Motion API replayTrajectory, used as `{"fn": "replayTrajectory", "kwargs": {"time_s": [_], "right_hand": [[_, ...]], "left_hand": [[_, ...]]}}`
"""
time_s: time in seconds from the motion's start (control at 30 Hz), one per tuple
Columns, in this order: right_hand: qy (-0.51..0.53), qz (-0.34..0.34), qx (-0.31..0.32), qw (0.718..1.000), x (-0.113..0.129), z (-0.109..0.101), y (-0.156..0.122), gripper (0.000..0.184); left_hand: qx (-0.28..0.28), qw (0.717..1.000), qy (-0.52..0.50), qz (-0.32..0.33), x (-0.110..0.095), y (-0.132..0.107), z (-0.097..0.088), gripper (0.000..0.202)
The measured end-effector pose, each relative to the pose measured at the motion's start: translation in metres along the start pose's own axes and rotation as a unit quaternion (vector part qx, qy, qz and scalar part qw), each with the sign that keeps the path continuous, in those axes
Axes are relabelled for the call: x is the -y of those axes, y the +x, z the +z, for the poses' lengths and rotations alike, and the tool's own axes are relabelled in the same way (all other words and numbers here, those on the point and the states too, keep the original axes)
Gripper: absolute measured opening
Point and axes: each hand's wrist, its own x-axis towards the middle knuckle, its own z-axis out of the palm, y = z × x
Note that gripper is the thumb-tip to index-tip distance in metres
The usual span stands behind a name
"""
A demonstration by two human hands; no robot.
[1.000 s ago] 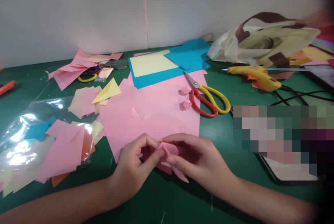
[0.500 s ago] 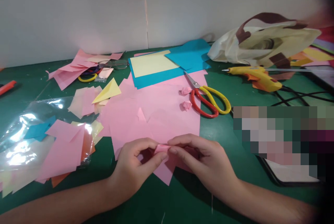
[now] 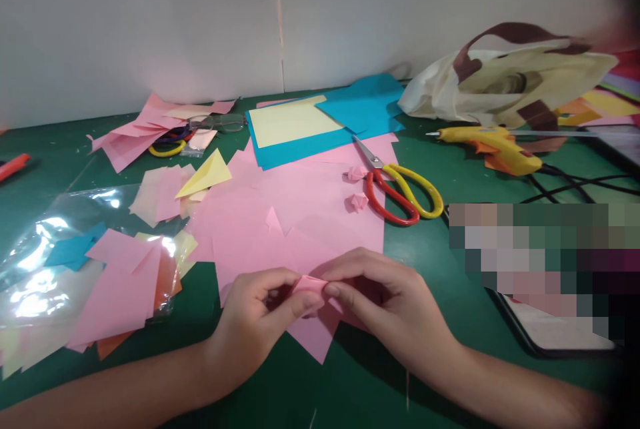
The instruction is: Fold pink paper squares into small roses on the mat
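Observation:
My left hand [image 3: 255, 322] and my right hand [image 3: 385, 305] meet at the near edge of the green table [image 3: 440, 169]. Both pinch a small folded pink paper piece [image 3: 313, 329] between thumb and fingers; its lower point hangs toward me. The piece is held just above a large pink sheet [image 3: 295, 215]. Two tiny folded pink shapes [image 3: 357, 201] lie on that sheet near the red and yellow scissors [image 3: 400, 192].
Blue and cream sheets [image 3: 310, 125] lie behind the pink sheet. A yellow glue gun [image 3: 493, 145] with black cables and a cream tote bag [image 3: 505, 79] sit at the right. Paper scraps and a clear plastic sleeve [image 3: 60, 249] fill the left. A dark tablet [image 3: 555, 335] lies at right.
The folded pink piece has turned in my fingers: its loose point now hangs lower and left of where it was. Both hands have closed tighter together on the fold.

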Motion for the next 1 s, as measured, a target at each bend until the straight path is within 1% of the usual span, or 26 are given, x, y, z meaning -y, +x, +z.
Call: {"fn": "replayTrajectory", "kwargs": {"time_s": [0.13,0.27,0.33,0.43,0.57,0.73,0.83,0.9,0.93,1.0], "right_hand": [[-0.012,0.017,0.005,1.000,-0.0006,0.0000,-0.0004,0.008],[-0.020,0.015,0.013,1.000,-0.0004,0.0002,-0.0005,0.012],[-0.019,0.015,0.017,1.000,-0.0006,0.0000,-0.0009,0.013],[-0.023,0.014,0.006,1.000,-0.0018,-0.0007,-0.0019,0.013],[-0.043,-0.008,-0.008,0.999,-0.0029,-0.0011,-0.0032,0.015],[-0.061,-0.022,0.004,0.998,-0.0012,0.0006,-0.0036,0.017],[-0.077,-0.047,0.016,0.996,-0.0008,0.0020,-0.0040,0.008],[-0.085,-0.077,0.024,0.993,-0.0012,0.0026,-0.0045,0.011],[-0.086,-0.090,0.032,0.992,-0.0015,0.0027,-0.0049,0.013],[-0.079,-0.107,0.045,0.990,-0.0017,0.0026,-0.0058,0.008]], "left_hand": [[-0.021,0.998,0.063,0.016,0.0000,-0.0001,-0.0001,0.015],[-0.029,0.998,0.040,0.024,0.0013,0.0005,0.0001,0.015],[-0.030,0.999,0.028,0.016,0.0025,0.0007,0.0001,0.014],[-0.030,0.999,0.010,0.004,0.0038,0.0008,0.0001,0.014],[-0.028,1.000,-0.004,-0.006,0.0043,0.0010,0.0005,0.017],[-0.037,0.999,0.032,-0.014,0.0057,0.0009,0.0011,0.024],[-0.018,0.998,0.054,0.008,0.0061,-0.0002,0.0013,0.017],[0.000,0.997,0.070,0.031,0.0060,-0.0011,0.0015,0.014],[0.006,0.996,0.079,0.038,0.0059,-0.0015,0.0016,0.016],[0.009,0.995,0.087,0.040,0.0057,-0.0017,0.0021,0.022]]}}
